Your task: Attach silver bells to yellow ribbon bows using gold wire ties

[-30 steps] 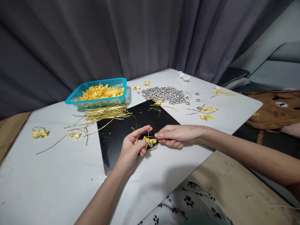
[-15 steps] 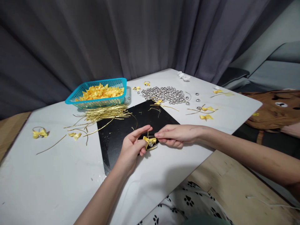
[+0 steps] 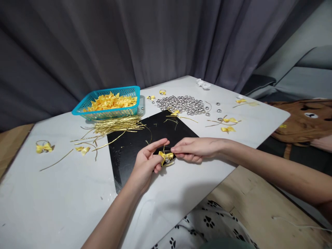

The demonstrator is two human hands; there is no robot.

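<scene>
Over the near edge of a black mat (image 3: 124,162), my left hand (image 3: 148,160) pinches a yellow ribbon bow (image 3: 166,156) between thumb and fingers. A small silver bell (image 3: 167,160) sits at the middle of the bow. A thin gold tie (image 3: 164,148) rises from the bow, and some of it shows below. Just right of the bow, my right hand (image 3: 190,149) is closed, thumb against fingers, on a thin strand of the tie. The strand's end is hidden inside the right fingers.
A blue basket (image 3: 80,110) of yellow bows stands at the back left. Before it lies a pile of gold ties (image 3: 116,125). Many silver bells (image 3: 184,104) spread behind the mat. Loose bows (image 3: 228,129) and ties lie right and left on the white table (image 3: 64,200).
Almost nothing differs. Both hands keep their hold, and the bow has shifted very slightly to the right.
</scene>
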